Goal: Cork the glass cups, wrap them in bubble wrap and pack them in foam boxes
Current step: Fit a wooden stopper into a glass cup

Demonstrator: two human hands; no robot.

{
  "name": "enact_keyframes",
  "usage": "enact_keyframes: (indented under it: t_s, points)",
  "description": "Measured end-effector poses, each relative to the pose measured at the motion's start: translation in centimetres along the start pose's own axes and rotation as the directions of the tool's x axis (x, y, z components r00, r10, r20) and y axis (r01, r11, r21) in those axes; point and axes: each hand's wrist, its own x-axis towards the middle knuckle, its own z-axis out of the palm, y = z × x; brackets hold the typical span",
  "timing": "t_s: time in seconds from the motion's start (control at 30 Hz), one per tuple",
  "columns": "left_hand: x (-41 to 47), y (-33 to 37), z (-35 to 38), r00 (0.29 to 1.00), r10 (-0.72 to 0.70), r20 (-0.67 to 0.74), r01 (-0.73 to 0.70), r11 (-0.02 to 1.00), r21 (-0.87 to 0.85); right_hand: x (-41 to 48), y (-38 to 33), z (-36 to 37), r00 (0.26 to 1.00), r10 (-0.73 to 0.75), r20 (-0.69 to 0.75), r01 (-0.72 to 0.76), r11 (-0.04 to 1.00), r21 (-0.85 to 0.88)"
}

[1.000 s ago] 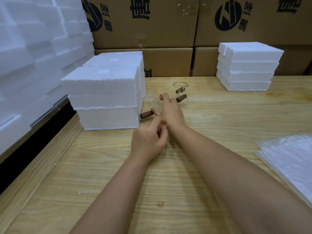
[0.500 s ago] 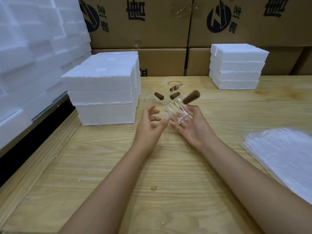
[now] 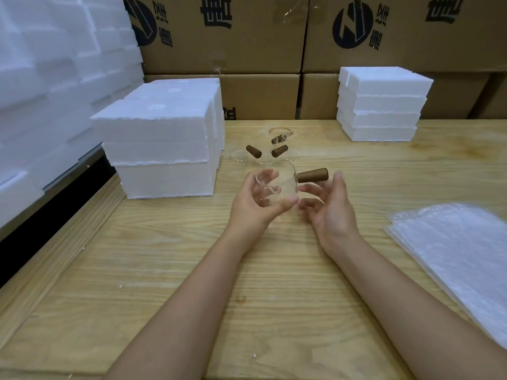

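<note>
The left hand [image 3: 255, 207] curls round a clear glass cup [image 3: 277, 185] above the middle of the table [image 3: 164, 270], thumb under its base, the brown wooden handle [image 3: 312, 175] pointing right. The right hand [image 3: 332, 212] lies open just beside it, fingers loose below the handle, holding nothing. Three more cups [image 3: 253, 150] sit toward the far edge. Two stacks of foam boxes [image 3: 162, 149] stand by the left edge and one stack [image 3: 381, 105] at the far right. Bubble wrap sheets [image 3: 461, 259] lie at the right edge. The cartons [image 3: 219, 37] bear a dark round logo and characters I cannot read.

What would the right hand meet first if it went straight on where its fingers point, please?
The right hand would probably meet the clear glass cup with brown wooden handle, gripped by the left hand.
</note>
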Motion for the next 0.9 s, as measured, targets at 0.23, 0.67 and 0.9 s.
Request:
enact_keyframes:
  t_s: [0.23, 0.67, 0.9]
  points:
    - [-0.1, 0.0, 0.5, 0.99, 0.125, 0.071, -0.139, 0.951, 0.275, 0.2, 0.1, -0.2, 0.984, -0.141, -0.107, 0.125, 0.981, -0.145]
    - [0.3, -0.8, 0.7, 0.984, 0.157, 0.086, -0.179, 0.889, 0.422, -1.1, 1.1, 0.7, 0.868, -0.487, -0.093, 0.371, 0.763, -0.528]
    - [0.0, -1.1, 0.9, 0.969, 0.21, 0.131, -0.248, 0.81, 0.531, -1.1, 0.9, 0.9, 0.91, -0.39, -0.139, 0.232, 0.759, -0.608]
